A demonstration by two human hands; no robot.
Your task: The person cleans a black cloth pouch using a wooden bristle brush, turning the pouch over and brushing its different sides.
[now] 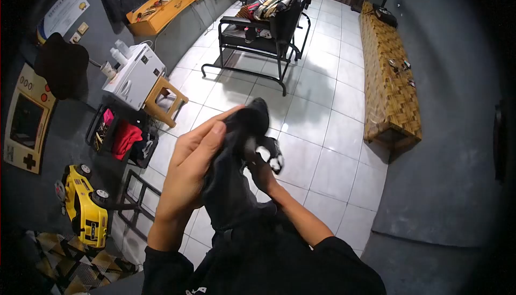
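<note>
My left hand [196, 160] is closed on the near left side of a long black item [228, 187], its thumb lying along the top. This item has a rounded far end and looks like a shoe, but its kind is not certain. On its right side, my right hand [263, 177] is partly hidden behind it and blurred. Those fingers look closed around a small black-and-white patterned piece [275, 158], perhaps cloth. Both hands are in front of my body, above the tiled floor.
A black metal-framed chair [258, 42] with clothes heaped on it stands ahead. At left are a white cabinet [137, 74], a wooden stool [166, 99], a yellow toy car [83, 209] and a black metal frame [131, 203]. A long woven-covered bench [389, 80] runs along the right wall.
</note>
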